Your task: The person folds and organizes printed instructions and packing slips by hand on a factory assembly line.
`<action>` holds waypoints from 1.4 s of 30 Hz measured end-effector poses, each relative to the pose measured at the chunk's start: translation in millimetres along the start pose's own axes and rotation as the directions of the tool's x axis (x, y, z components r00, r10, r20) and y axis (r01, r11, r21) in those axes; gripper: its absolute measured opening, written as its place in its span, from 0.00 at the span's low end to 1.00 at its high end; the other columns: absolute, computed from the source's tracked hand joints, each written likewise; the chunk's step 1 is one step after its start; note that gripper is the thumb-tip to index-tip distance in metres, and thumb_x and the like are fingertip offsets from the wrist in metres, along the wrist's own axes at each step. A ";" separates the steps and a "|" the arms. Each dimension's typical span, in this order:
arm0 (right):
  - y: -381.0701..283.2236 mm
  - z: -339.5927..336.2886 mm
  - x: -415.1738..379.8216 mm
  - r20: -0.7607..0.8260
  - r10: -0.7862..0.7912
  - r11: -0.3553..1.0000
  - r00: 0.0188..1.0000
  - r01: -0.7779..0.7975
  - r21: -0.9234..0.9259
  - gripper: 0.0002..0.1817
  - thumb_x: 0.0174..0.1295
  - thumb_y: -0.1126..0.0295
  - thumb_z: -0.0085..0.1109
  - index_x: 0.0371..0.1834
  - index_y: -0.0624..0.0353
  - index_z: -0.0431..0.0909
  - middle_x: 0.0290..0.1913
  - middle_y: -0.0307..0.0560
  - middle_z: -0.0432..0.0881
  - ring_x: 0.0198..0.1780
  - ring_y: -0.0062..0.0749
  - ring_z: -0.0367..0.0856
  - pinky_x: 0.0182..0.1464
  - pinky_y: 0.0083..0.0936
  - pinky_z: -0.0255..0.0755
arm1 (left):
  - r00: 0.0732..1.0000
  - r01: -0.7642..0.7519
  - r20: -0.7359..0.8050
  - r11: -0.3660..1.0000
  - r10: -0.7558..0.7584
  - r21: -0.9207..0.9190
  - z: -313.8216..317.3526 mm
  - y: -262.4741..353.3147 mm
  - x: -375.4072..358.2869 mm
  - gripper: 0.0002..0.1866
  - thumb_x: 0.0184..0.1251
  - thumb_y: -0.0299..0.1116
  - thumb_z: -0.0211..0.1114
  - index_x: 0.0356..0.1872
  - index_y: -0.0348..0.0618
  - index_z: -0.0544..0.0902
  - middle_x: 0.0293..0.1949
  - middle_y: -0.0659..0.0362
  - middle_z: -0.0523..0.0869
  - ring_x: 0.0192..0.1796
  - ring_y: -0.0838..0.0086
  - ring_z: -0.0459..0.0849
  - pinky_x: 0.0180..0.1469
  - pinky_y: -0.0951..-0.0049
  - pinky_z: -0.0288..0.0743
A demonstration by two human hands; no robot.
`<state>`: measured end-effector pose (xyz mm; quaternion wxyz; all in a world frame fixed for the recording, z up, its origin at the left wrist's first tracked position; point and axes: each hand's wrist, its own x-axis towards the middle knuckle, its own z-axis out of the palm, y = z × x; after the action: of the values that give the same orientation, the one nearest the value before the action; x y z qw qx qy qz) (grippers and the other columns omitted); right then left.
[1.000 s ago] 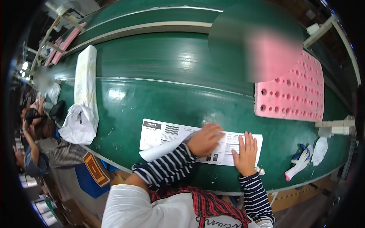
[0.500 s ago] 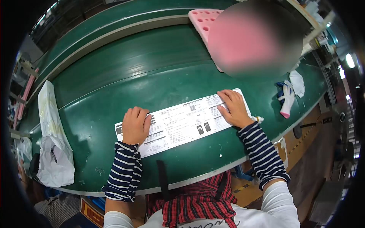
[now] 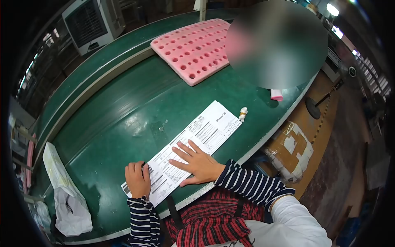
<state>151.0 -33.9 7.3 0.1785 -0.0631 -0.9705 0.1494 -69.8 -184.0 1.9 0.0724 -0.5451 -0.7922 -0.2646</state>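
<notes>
See ORALUCE leaflet (image 3: 205, 131) flat on green tabletop (image 3: 111, 156). Note right hand (image 3: 198, 165) across leaflet's middle, fingers spread wide; left hand (image 3: 138, 179) at near end, fingers close together, grip unclear. Cannot tell contents of white sack (image 3: 74, 214), left. Note pink foam block (image 3: 193, 49) beyond, rowed with holes.
</notes>
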 end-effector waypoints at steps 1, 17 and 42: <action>1.9 0.1 -0.3 0.006 0.000 1.000 1.000 0.000 0.008 0.45 0.56 0.34 0.56 0.72 0.51 0.65 0.74 0.61 0.59 0.76 0.59 0.53 0.76 0.57 0.42 | 1.000 0.007 -0.002 1.000 -0.007 -0.003 0.7 0.8 0.2 0.08 0.66 0.32 0.63 0.41 0.40 0.81 0.37 0.53 0.78 0.42 0.57 0.75 0.45 0.60 0.69; 12.2 22.1 -11.5 -0.153 -0.047 0.993 0.987 0.063 0.104 0.47 0.47 0.34 0.65 0.66 0.54 0.71 0.72 0.61 0.62 0.76 0.58 0.53 0.77 0.57 0.40 | 0.861 -0.291 0.462 0.951 0.212 0.106 -33.3 15.1 -34.7 0.69 0.31 0.69 0.76 0.73 0.36 0.56 0.71 0.35 0.56 0.72 0.42 0.56 0.72 0.46 0.47; 15.6 -5.7 7.4 -0.009 -0.189 0.982 0.982 0.189 0.008 0.43 0.52 0.33 0.60 0.64 0.54 0.74 0.67 0.59 0.69 0.71 0.54 0.62 0.72 0.54 0.51 | 0.920 -0.098 0.390 0.989 0.048 0.108 -40.9 38.5 -58.0 0.53 0.46 0.68 0.69 0.72 0.48 0.65 0.70 0.36 0.59 0.72 0.41 0.57 0.71 0.36 0.45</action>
<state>147.3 -16.3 10.0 0.1960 0.0298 -0.9707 0.1358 -19.3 -242.0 26.3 -0.0413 -0.6101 -0.7851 -0.0989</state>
